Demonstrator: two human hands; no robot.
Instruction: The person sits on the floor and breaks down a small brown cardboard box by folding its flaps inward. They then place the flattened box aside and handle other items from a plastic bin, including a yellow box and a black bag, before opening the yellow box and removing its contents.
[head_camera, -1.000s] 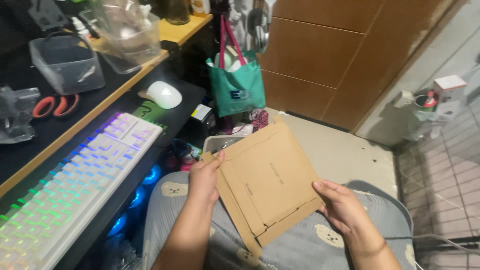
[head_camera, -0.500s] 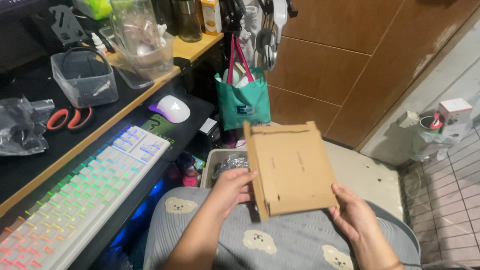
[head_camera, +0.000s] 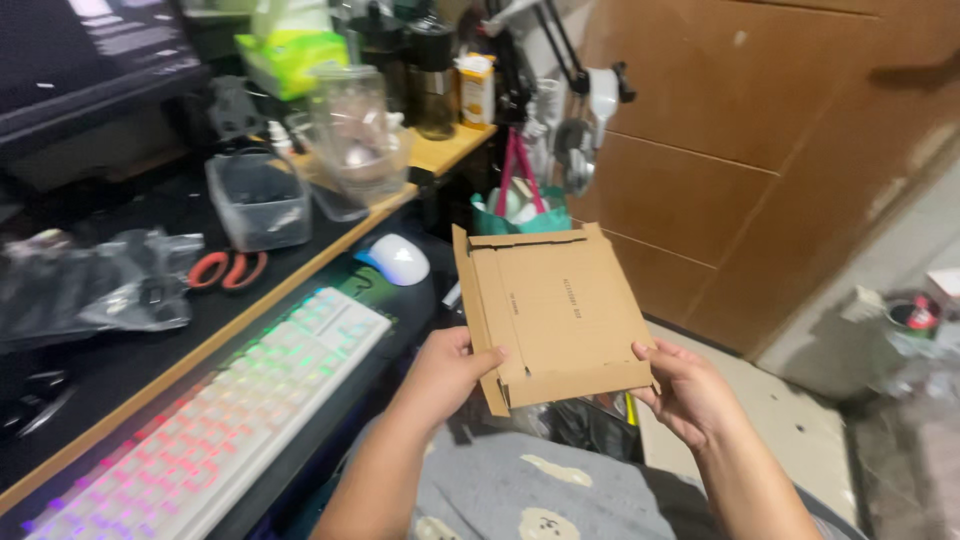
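Holding a flat brown cardboard mailer upright at the centre of the frame, both hands clasp its lower corners. Left hand has its grip closed on the bottom-left edge, thumb across the front; right hand pinches the bottom-right corner. At lower left lies a lit keyboard on the worktop, a white mouse above it, red-handled scissors further left.
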